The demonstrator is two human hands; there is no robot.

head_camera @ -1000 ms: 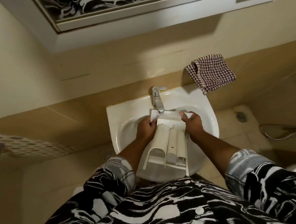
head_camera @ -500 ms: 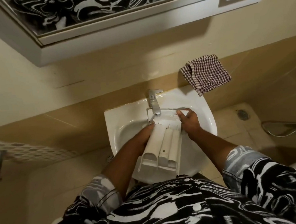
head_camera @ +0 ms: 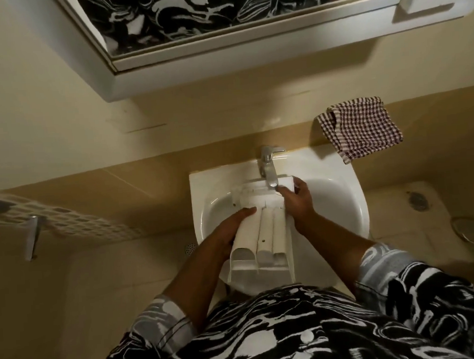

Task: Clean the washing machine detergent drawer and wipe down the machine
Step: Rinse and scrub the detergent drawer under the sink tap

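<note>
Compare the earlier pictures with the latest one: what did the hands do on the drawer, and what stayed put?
The left hand gave up its curled grip near the far end of the detergent drawer, slid back toward the person and now lies flat along its left side. The right hand still grips the far right end beside the tap. The drawer over the sink and the checked cloth are unchanged.

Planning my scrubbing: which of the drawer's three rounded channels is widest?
The leftmost channel, beside the left hand; the middle channel and right channel are narrower.
</note>
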